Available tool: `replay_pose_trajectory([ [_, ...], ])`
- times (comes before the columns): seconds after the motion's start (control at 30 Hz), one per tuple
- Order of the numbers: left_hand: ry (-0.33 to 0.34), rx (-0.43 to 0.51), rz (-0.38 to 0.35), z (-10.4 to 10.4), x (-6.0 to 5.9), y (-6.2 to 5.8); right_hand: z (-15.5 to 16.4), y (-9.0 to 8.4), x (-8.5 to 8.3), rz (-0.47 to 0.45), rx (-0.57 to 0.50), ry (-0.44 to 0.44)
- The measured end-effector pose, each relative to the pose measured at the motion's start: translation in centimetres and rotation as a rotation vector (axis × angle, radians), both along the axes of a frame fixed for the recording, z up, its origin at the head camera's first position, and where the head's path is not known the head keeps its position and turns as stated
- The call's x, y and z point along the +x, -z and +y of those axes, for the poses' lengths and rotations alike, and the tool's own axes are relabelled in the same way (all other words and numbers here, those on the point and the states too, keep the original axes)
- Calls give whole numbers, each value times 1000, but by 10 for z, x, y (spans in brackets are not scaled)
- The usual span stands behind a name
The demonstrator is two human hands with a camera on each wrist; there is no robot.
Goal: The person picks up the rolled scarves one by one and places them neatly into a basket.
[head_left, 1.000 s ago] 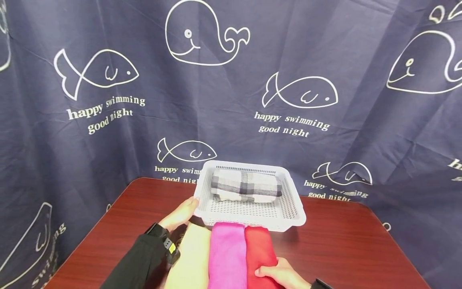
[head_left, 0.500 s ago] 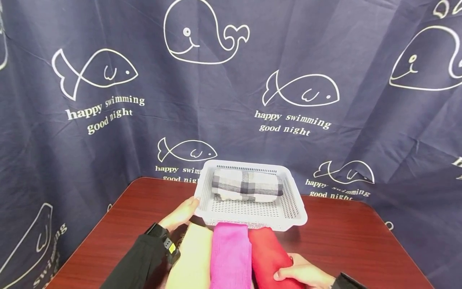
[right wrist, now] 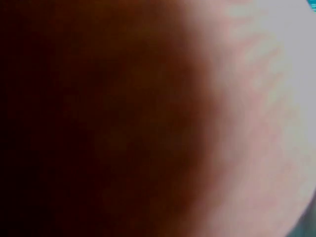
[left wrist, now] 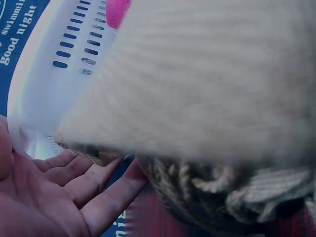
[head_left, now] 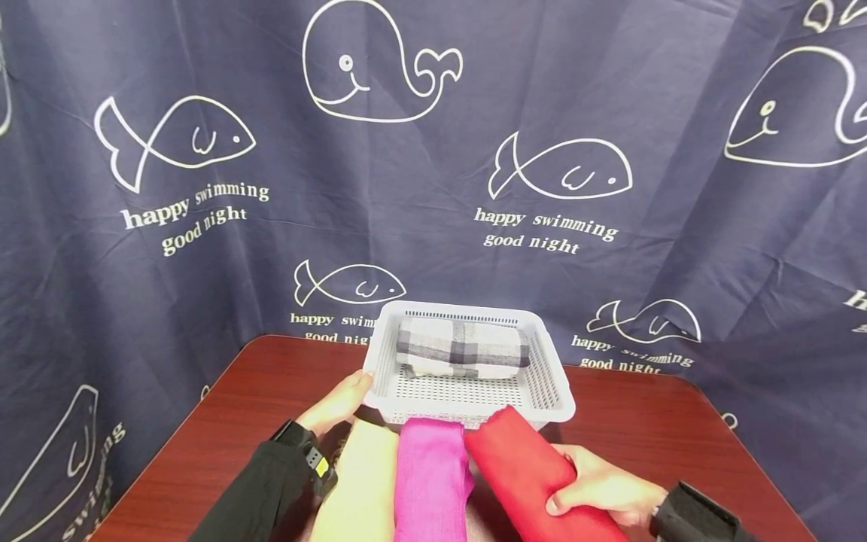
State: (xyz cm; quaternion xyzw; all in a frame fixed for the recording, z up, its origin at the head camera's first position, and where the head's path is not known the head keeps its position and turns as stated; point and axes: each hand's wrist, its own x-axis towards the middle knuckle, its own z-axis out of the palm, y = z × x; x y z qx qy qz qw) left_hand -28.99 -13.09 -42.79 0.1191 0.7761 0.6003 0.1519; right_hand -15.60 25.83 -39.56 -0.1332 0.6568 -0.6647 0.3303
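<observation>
Since a second ago the right hand (head_left: 603,485) has shifted from the near end of the red roll (head_left: 528,474) to its right side, and the roll has swung out of line with its neighbours, its far end now rising to the basket's (head_left: 552,410) near rim. That hand is curling its fingers over the roll and its thumb under it, gripping it firmly; the right wrist view is giving only a red and pale blur, so the finer grip is hidden there.

The left hand (head_left: 336,403) is lying open, fingers straight and relaxed, resting against the basket's left near corner and steadying it; in the left wrist view the palm (left wrist: 54,197) is showing under the white rim (left wrist: 44,74), holding nothing.

Between the two hands the cream roll (head_left: 362,482) and the pink roll (head_left: 430,482) are lying side by side on the table (head_left: 650,436), the cream one just beside the left wrist. Beyond both hands, a plaid roll (head_left: 463,348) is lying along the basket's far wall.

The step in hand looks like lifting the red roll toward the basket. The next move is likely calling for raising it clear of the near rim, turning it parallel to the plaid roll, and lowering it into the free space in front of that roll, while the left hand is bracing the basket.
</observation>
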Motion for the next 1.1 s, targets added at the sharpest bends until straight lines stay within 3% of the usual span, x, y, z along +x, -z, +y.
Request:
replay_pose_trajectory([
  [0.2, -12, 9, -5, 0, -1, 1, -6, -21, -11, 24, 15, 62],
  [0.4, 1, -3, 1, -1, 0, -1, -18, -30, -22, -29, -27, 208],
  [0.9, 10, 13, 8, 0, 2, 0, -60, -48, -53, -147, -123, 751],
  [1.1, 8, 25, 3, -1, 3, 0, -72, -59, -66, -214, -224, 807],
])
